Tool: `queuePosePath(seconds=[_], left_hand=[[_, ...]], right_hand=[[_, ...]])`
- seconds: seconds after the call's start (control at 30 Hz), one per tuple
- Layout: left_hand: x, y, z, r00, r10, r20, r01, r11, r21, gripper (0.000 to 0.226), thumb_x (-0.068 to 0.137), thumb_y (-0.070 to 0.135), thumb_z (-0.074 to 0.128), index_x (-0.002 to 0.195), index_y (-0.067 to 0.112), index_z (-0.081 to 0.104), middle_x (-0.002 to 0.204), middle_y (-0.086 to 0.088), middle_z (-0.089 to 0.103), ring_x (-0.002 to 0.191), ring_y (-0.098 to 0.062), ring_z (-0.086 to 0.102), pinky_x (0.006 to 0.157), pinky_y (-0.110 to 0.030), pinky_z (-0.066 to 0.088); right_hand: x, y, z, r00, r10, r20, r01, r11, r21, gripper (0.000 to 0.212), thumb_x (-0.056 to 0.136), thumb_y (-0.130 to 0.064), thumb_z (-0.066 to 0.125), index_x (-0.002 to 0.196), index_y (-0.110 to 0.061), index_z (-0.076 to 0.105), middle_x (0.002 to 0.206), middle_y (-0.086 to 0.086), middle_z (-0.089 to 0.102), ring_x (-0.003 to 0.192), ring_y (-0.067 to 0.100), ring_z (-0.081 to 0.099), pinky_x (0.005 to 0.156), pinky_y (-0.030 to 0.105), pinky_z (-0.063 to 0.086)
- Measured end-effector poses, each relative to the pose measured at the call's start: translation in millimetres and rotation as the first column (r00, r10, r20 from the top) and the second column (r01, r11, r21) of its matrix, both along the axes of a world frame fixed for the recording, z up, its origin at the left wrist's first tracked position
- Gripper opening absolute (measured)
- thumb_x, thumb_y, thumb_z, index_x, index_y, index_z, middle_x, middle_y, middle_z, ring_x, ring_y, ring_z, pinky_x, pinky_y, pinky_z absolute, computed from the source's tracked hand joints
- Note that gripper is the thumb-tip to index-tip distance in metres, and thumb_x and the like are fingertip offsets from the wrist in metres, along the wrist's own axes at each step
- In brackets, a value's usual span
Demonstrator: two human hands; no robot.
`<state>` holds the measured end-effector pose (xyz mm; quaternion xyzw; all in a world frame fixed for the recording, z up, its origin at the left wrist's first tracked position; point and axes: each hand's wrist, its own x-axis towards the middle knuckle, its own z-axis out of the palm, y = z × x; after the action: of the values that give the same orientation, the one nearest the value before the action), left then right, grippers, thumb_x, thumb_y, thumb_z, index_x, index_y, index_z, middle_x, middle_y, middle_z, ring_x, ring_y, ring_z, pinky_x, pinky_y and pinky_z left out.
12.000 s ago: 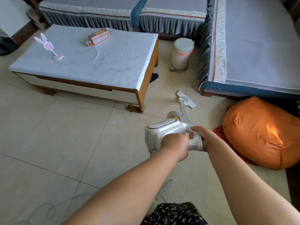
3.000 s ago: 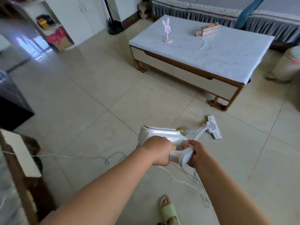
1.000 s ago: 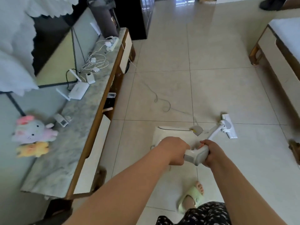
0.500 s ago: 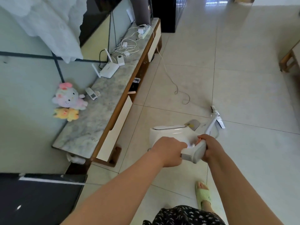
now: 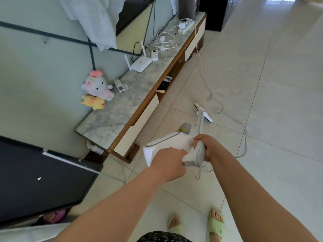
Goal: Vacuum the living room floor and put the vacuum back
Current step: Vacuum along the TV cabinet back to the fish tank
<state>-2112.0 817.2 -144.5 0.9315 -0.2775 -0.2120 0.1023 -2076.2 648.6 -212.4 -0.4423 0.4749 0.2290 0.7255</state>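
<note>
The long marble-topped wooden desk (image 5: 122,109) along the wall is the landmark here. On it, toward its near end, sit a pink-and-white plush cat (image 5: 96,85) and a small yellow plush toy (image 5: 93,101) touching it; farther along lie a white router with two antennas (image 5: 140,63) and a tangle of white charger cables (image 5: 166,40), then a white power strip (image 5: 186,27) near the far end. Two cream drawer fronts (image 5: 138,126) on the side of the desk facing the room are closed, so their contents cannot be told; an open slot between the drawers holds a few small dark items, too small to name.

Right of the desk, over the pale tiled floor (image 5: 271,102), is the white corded stick vacuum (image 5: 174,144). The left hand (image 5: 170,163) wraps the rear of its body, and the right hand (image 5: 208,145) curls round the grey handle; each grip is closed on the machine. Its narrow floor head (image 5: 203,113) rests on the tiles just beyond, near the desk's front edge, and its thin white power cord (image 5: 209,91) trails from the desk across the floor close by the head.

The step in hand looks like vacuuming the strip beside the desk. The next stroke calls for steering the head clear of the loose cord.
</note>
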Motion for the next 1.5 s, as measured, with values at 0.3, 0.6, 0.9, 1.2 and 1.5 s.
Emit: queuePosePath(seconds=[0.3,0.6,0.9,1.2,1.5], left_hand=[[5,-25,-16,0.985,0.164,-0.046,-0.162,0.986,0.051,0.007,0.084,0.022,0.055,0.091,0.024,0.053,0.078,0.008,0.051,0.076,-0.016,0.048,0.061,-0.027,0.031],[41,-116,-45,0.969,0.223,-0.110,-0.220,0.975,0.040,0.009,0.084,0.017,0.053,0.086,0.025,0.049,0.074,0.007,0.050,0.073,-0.016,0.050,0.052,-0.023,0.027],[84,-179,-66,0.975,0.166,-0.150,-0.148,0.981,0.127,0.012,0.086,0.012,0.054,0.096,0.019,0.051,0.079,0.004,0.047,0.080,-0.019,0.049,0.064,-0.028,0.035],[14,-136,-54,0.970,0.233,-0.075,-0.207,0.945,0.252,0.008,0.085,0.010,0.053,0.088,0.016,0.056,0.076,0.001,0.056,0.072,-0.019,0.057,0.062,-0.030,0.042],[-112,-88,-27,0.916,0.393,-0.080,-0.357,0.890,0.284,0.008,0.084,0.011,0.053,0.086,0.020,0.051,0.076,0.003,0.053,0.072,-0.018,0.054,0.061,-0.027,0.038]], right_hand=[[25,-10,-27,0.979,0.206,-0.006,-0.205,0.979,0.015,0.026,0.083,-0.009,0.054,0.059,-0.012,0.046,0.046,0.000,0.047,0.051,0.017,0.043,0.053,0.024,0.039],[66,-101,-60,0.986,0.167,0.011,-0.167,0.986,0.019,0.023,0.086,-0.010,0.057,0.064,-0.011,0.050,0.047,0.000,0.051,0.040,0.014,0.048,0.054,0.026,0.043],[93,-161,-78,0.998,0.057,0.021,-0.058,0.997,0.050,0.025,0.091,-0.020,0.059,0.069,-0.014,0.048,0.051,0.000,0.052,0.052,0.016,0.049,0.062,0.026,0.046],[28,-110,-76,0.986,0.165,0.023,-0.166,0.974,0.156,0.026,0.092,-0.018,0.052,0.067,-0.014,0.049,0.049,0.000,0.049,0.048,0.017,0.050,0.060,0.027,0.045],[-72,-49,-70,0.954,0.298,0.041,-0.299,0.925,0.236,0.019,0.089,-0.011,0.051,0.070,-0.013,0.046,0.052,0.000,0.047,0.051,0.015,0.048,0.061,0.024,0.045]])
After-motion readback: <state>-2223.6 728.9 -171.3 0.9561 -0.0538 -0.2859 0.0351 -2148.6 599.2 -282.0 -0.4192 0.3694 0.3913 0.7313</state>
